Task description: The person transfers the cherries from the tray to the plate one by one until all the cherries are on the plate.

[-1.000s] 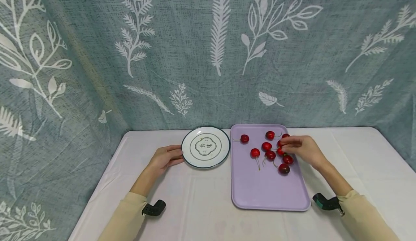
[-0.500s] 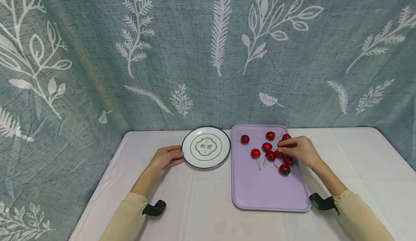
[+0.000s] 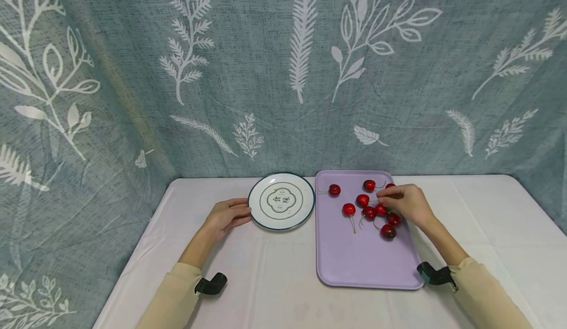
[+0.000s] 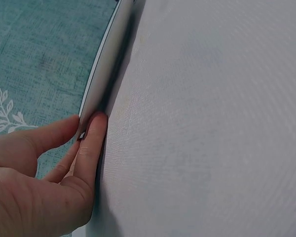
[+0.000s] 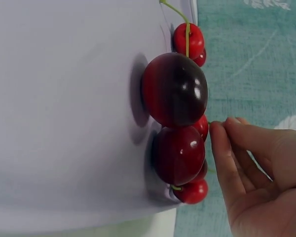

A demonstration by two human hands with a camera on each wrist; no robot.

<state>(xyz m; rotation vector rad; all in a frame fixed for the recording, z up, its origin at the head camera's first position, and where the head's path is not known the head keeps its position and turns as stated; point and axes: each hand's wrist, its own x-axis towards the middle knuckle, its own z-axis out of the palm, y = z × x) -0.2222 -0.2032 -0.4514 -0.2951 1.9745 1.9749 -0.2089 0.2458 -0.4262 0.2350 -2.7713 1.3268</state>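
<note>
My left hand holds the near-left rim of a white plate with a dark blue edge and printed characters. In the left wrist view, the thumb lies at the plate's rim and fingers reach beneath it. Over the lilac tray, my right hand pinches the thin green stem of a red cherry between thumb and fingertips. Several other stemmed cherries lie around it, among them a dark one nearest the right wrist camera. The hand partly hides a cherry at the tray's right edge.
A white cloth covers the table. Behind it hangs a green-blue curtain with white leaf prints. A lone cherry lies at the tray's upper left, close to the plate. Each wrist carries a black camera mount.
My right hand has moved slightly left over the cherries, its fingertips now together on a stem. That cherry has shifted a little left. The left hand and the plate have stayed put.
</note>
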